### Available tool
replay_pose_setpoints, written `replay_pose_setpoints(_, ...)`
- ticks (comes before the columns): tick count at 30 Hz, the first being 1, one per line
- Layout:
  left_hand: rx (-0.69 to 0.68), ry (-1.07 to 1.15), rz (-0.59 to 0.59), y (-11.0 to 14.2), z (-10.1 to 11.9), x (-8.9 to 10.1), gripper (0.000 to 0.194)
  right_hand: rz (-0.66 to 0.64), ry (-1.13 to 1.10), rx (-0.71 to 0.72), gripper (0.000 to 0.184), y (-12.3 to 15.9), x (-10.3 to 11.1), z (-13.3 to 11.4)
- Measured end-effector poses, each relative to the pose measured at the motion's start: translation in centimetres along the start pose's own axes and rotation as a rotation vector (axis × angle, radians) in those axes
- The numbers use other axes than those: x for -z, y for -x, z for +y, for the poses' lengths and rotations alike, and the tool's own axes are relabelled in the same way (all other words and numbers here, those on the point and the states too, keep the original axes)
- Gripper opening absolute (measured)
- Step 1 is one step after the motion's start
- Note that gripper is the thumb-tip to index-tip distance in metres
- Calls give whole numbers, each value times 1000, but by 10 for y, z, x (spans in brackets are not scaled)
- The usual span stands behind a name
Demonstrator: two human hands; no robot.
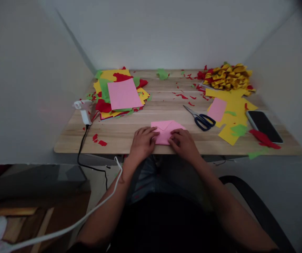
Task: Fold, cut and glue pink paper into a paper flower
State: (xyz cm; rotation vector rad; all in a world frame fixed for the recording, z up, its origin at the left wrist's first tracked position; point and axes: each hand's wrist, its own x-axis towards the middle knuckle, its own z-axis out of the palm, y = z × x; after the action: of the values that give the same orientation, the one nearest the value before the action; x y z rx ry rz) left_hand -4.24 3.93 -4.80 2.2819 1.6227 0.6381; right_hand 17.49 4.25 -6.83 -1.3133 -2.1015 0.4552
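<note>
A folded sheet of pink paper (163,135) lies near the table's front edge, with slanted creases across its top part. My left hand (142,142) grips its left side, fingers curled and thumb on the paper. On the right side, the bent fingers of my right hand (184,143) pinch the paper close to the lower edge. The undersides of the fingers are hidden. To the right lie scissors (202,119) with dark handles, their blades pointing away to the left, apart from my right hand.
Behind my left hand is a paper pile topped by a pink sheet (124,94). A white glue gun (84,111) with a black cord stands at left. At right are yellow folded pieces (227,76), yellow paper (232,105) and a phone (264,126). A white cable (87,214) crosses my left forearm.
</note>
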Motion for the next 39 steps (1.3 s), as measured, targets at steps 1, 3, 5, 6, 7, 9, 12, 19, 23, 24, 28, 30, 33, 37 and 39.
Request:
replay_pose_setpoints(1, -5, 5, 4, 1, 1, 1, 31, 31, 34, -35, 13, -3, -2, -3)
replay_pose_setpoints(3, -3, 26, 2, 1, 2, 3, 29, 88, 122, -84, 11, -9, -7, -11)
replay_pose_setpoints(5, 9, 51, 9, 1, 3, 5, 22, 116, 198, -121, 11, -16, -9, -17)
replay_pose_setpoints(6, 13, 60, 4, 0, 4, 5, 19, 114, 223, -140, 11, -19, -10, -20)
replay_pose_setpoints(7, 15, 63, 3, 0, 4, 6, 16, 110, 241, -159, 11, -21, -10, -21)
replay_pose_setpoints(9, 26, 57, -15, -1, 5, 6, 13, 103, 254, -187, 12, -25, -11, -23)
replay_pose_setpoints(12, 59, 36, -50, -2, 5, 6, 12, 99, 251, -209, 13, -27, -11, -24)
replay_pose_setpoints(19, 74, 24, -79, -1, 5, 7, 13, 66, 272, -269, 13, -31, -10, -29)
replay_pose_setpoints(23, 54, 33, -65, -1, 7, 8, 16, 36, 293, -287, 12, -32, -8, -31)
replay_pose_setpoints(24, 52, 35, -65, -1, 7, 8, 16, 28, 300, -289, 12, -33, -8, -31)
replay_pose_setpoints(28, 46, 45, -67, -2, 10, 10, 18, 9, 314, -302, 11, -34, -6, -34)
replay_pose_setpoints(30, 50, 48, -60, -3, 10, 11, 17, 8, 314, -303, 11, -34, -6, -35)
replay_pose_setpoints(33, 60, 49, -54, -3, 10, 10, 16, 10, 324, -310, 12, -34, -6, -36)
replay_pose_setpoints(37, 68, 53, -49, -2, 10, 10, 17, 7, 331, -323, 12, -34, -7, -37)
replay_pose_setpoints(39, 62, 58, -56, -2, 9, 10, 19, 5, 335, -325, 11, -34, -7, -37)
